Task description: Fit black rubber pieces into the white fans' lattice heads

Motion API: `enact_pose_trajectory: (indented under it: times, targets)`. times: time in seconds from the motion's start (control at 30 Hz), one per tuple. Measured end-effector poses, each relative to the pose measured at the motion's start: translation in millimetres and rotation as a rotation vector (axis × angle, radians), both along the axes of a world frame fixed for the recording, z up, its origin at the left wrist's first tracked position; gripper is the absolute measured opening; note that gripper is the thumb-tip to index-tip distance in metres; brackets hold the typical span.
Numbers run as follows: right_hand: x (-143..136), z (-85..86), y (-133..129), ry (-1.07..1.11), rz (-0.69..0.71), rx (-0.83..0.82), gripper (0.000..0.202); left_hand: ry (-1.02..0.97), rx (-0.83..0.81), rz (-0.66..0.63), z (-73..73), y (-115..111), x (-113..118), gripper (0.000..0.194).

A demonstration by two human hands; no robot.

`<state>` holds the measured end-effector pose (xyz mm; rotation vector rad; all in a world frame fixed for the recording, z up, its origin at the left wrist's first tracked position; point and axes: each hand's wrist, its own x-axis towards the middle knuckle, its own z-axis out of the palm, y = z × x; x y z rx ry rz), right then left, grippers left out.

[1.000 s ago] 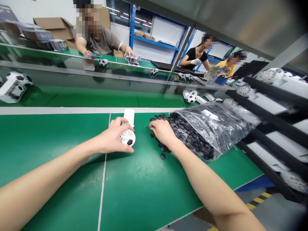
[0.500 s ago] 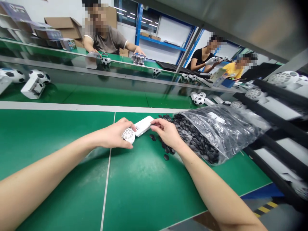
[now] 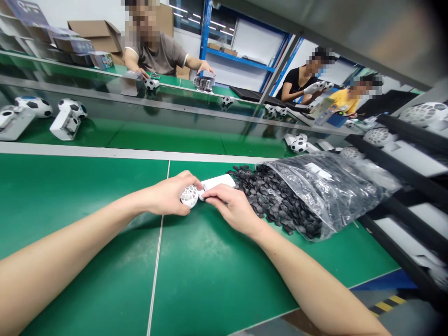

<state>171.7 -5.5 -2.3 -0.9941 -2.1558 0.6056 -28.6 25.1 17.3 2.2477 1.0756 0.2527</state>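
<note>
bracing the lattice ball (image 3: 189,195) near the far edge of the desk (image 3: 203,280), left fingers (image 3: 191,178) grip its sides; right fingers (image 3: 220,190), pinched, contents unclear, should press gently.

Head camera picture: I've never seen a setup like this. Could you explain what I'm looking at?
There is no robot: a person works with bare hands, and the camera, worn on the head, looks forward and down. The left hand has its grip around a white lattice ball. The right hand has its fingertips close together beside it; whether they hold anything is too small to tell. A white block lies just beyond. On the green table, many black pieces spill from a clear bag. At right, black racks hold white parts. Three other people sit across from the camera wearer.
</note>
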Motion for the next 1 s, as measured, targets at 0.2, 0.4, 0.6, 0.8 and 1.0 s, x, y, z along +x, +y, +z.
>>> enact_pose_trajectory:
  times: [0.2,0.4,0.6,0.8,1.0]
  targets:
    - [-4.8,-6.1,-2.2,0.07,0.023,-0.045,0.011,0.004,0.023,0.024,-1.9,-2.1,2.9,0.051]
    - [-12.7,-12.1,0.8,0.111,-0.008,-0.106,0.008,0.014,0.05,0.053,-1.8,-4.8,5.8,0.055]
    - [-17.1,-12.1,2.7,0.107,-0.053,-0.071,0.005,0.003,0.065,0.07,-1.2,-7.0,7.9,0.045]
    - [-17.1,-14.6,8.8,0.089,-0.126,-0.127,0.008,0.007,0.091,0.106,-3.0,-6.6,12.4,0.044]
    - [-13.5,-9.3,12.5,-0.012,-0.141,-0.143,0.015,-0.01,0.179,0.159,-6.7,-11.1,16.3,0.043]
